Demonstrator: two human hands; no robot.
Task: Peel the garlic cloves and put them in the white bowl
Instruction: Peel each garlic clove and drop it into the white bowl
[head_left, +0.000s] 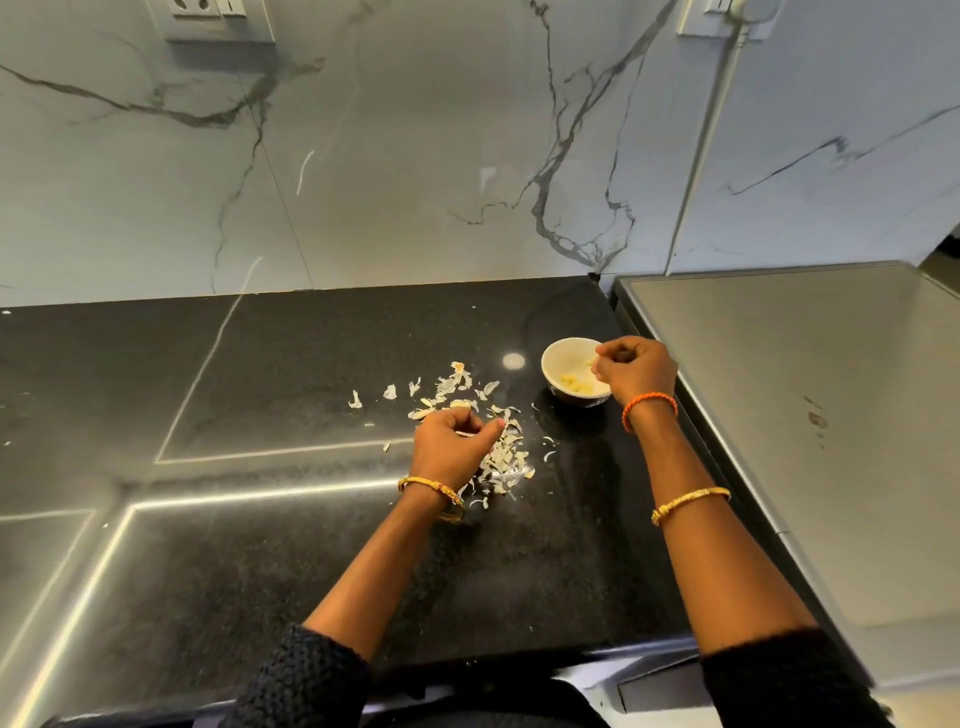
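A small white bowl (558, 358) stands on the black counter and holds several peeled garlic cloves (575, 384). My right hand (636, 366) hovers over the bowl's right rim, its fingers curled and pinching a pale peeled garlic clove (591, 362) just above the inside. My left hand (454, 441) rests on a scattered pile of papery garlic skins (501, 460) to the left of the bowl. Its fingers curl down into the pile with the thumb stretched out. What lies under those fingers is hidden.
The black stone counter (260, 545) runs to a marble back wall (415, 156). A grey steel surface (789, 415) adjoins the counter just right of the bowl. Loose skins (355, 400) lie further left. Wall sockets (218, 21) sit high up.
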